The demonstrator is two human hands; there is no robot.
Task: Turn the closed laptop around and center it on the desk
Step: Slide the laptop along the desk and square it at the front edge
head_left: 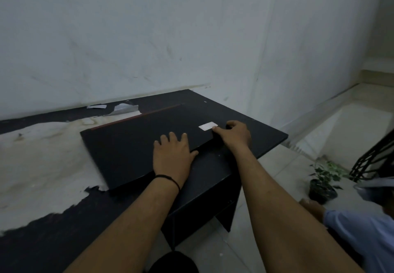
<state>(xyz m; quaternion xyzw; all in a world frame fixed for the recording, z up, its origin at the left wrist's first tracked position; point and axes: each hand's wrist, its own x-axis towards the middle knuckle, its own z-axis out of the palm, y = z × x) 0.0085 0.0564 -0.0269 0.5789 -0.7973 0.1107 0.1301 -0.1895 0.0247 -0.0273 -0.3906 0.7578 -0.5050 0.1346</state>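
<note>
The closed black laptop (132, 144) lies flat and skewed on the right part of the dark desk (251, 131), with a white sticker (208, 126) near its far right corner. My left hand (173, 155) rests palm down on the lid's near right edge, fingers spread, thumb over the edge. My right hand (234, 135) curls around the laptop's right corner beside the sticker, thumb on top and fingers wrapped over the side.
The desk's dark surface is peeled off in a large pale patch (42, 155) at the left. A white wall stands close behind. On the tiled floor at right sit a small potted plant (324, 178) and another person in a light blue sleeve (358, 230).
</note>
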